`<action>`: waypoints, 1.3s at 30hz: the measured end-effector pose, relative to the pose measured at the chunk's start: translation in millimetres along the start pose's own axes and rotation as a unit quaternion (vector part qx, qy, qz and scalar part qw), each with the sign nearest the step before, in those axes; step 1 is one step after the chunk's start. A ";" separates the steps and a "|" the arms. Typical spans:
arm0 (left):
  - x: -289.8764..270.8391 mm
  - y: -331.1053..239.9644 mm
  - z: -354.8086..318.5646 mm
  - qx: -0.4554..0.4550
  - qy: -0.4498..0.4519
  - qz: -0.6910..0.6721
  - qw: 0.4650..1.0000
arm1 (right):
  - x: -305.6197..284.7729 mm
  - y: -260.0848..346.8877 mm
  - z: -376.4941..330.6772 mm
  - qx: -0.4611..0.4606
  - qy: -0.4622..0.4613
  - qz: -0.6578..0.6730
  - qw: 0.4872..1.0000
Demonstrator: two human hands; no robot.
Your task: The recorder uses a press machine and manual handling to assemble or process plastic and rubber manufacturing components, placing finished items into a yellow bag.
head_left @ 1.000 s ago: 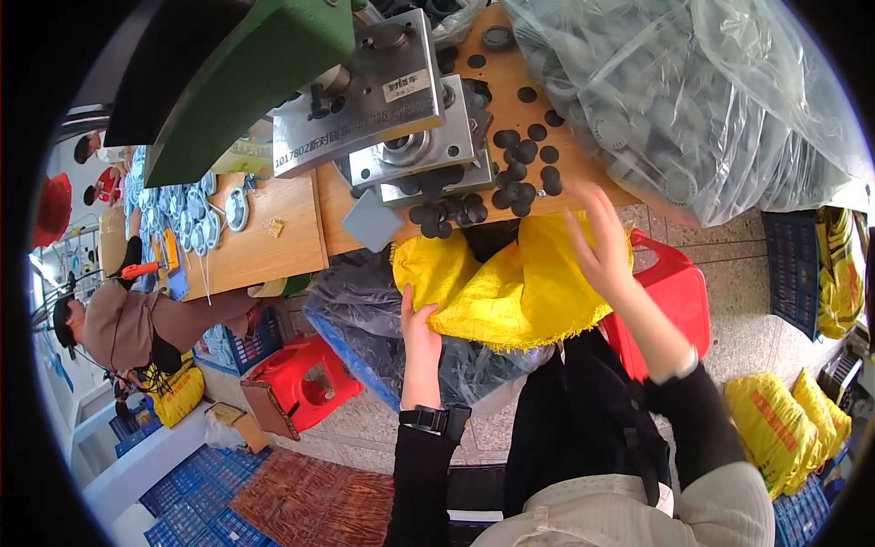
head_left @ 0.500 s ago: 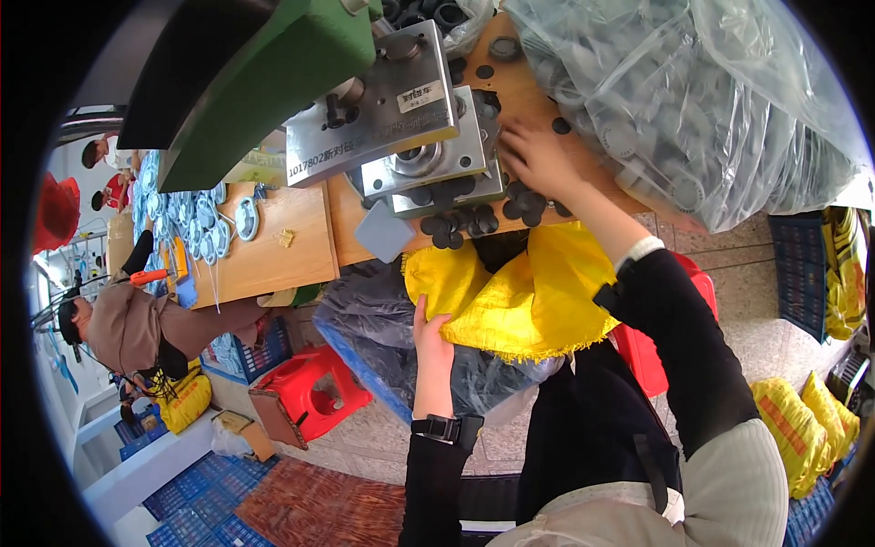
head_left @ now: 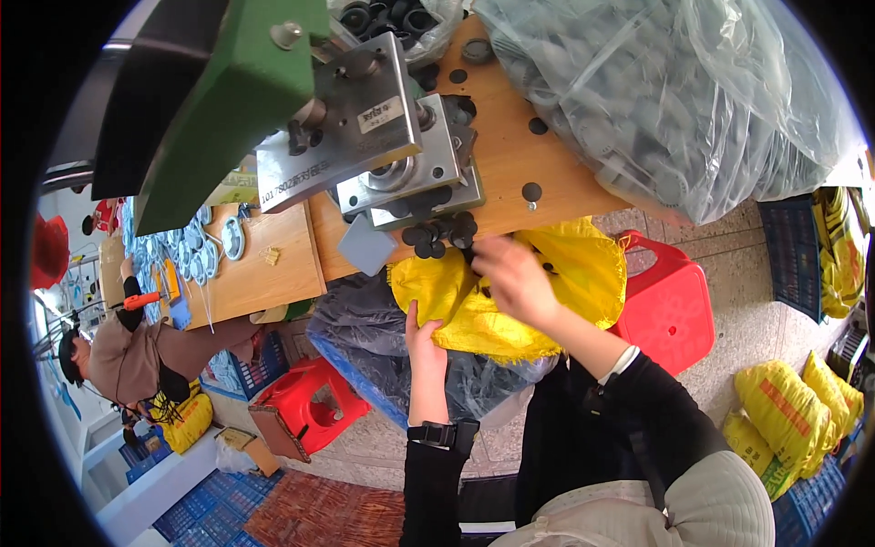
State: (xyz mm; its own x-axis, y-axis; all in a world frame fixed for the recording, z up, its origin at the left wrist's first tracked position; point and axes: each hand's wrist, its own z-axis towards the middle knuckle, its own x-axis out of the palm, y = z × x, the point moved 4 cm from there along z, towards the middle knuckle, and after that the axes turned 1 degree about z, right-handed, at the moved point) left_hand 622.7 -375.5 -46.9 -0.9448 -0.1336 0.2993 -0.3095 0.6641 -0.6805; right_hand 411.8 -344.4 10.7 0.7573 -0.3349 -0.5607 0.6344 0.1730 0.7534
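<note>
Left hand point(head_left: 425, 345) grips the edge of a crumpled yellow woven sack point(head_left: 510, 301) held below the wooden table point(head_left: 510, 173); right hand point(head_left: 512, 278), fingers loosely curled, sweeps small black round discs point(head_left: 440, 232) off the table edge toward the sack's mouth.
</note>
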 end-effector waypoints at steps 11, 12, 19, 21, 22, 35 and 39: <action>0.6 1.7 -2.0 -0.013 0.002 0.007 1.000 | -56.9 -110.0 92.5 0.135 -0.084 -0.253 0.954; 1.6 3.0 -1.9 -0.016 0.000 0.009 1.000 | -59.0 -107.7 88.9 0.135 -0.084 -0.255 0.954; -2.7 0.7 -4.1 -0.008 0.009 -0.002 1.000 | -40.8 -51.1 33.7 0.130 -0.090 -0.153 0.976; 1.4 -1.3 -5.0 -0.005 0.010 0.008 1.000 | -42.9 -49.1 29.9 0.163 -0.079 -0.141 0.973; 2.6 -1.6 -4.8 -0.003 0.009 0.007 1.000 | -44.2 -49.2 30.2 0.166 -0.075 -0.137 0.974; -0.4 -9.8 0.7 0.012 0.024 -0.027 0.999 | 42.2 37.3 7.1 -0.098 0.150 -0.098 0.979; -5.0 -11.5 -1.1 0.006 0.003 -0.015 1.000 | 73.5 42.4 73.4 -0.227 0.106 -0.250 0.935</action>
State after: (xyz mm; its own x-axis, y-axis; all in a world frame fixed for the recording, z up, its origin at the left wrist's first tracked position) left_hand 631.1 -381.8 -39.9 -0.9346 -0.1488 0.3230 -0.3384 0.6512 -0.6792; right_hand 483.0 -429.6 26.6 0.3317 -0.2954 -0.8959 0.8815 0.4353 0.1829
